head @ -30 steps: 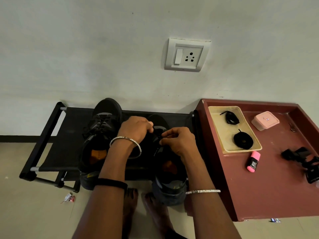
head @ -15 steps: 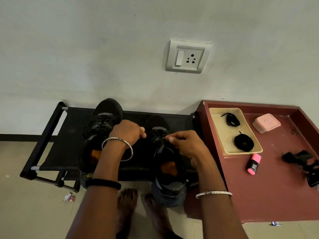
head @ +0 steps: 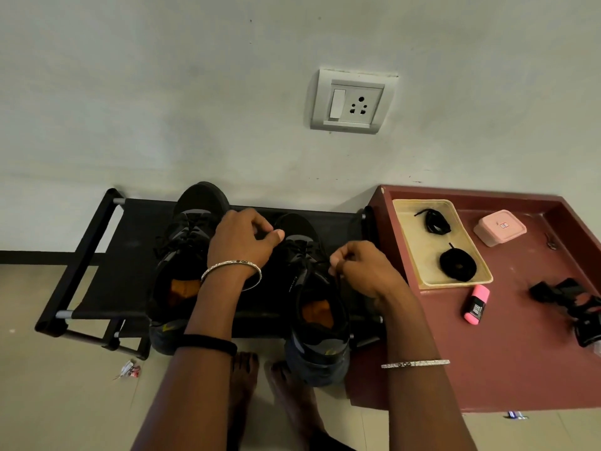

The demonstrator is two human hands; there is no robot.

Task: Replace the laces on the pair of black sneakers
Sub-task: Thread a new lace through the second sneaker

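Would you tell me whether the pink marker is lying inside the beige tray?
No, the pink marker lies on the red table, just outside the near edge of the beige tray.

- only one view is given; it is taken from a wide-angle camera worn on the head of the person.
- the scene is looked at forward and steeply down, so the wall (head: pixel 162 92) with the socket plate (head: pixel 353 100) is seen at the top, and the floor (head: pixel 48 402) and the bare feet (head: pixel 244 375) at the bottom.
- both forearms are seen entering from the lower edge; the left hand (head: pixel 242 237) and the right hand (head: pixel 364 271) are found near the middle, close to the lens.
- the black rack (head: pixel 81 255) is placed left of centre, and the red table (head: pixel 487 353) at the right is cut by the frame edge.
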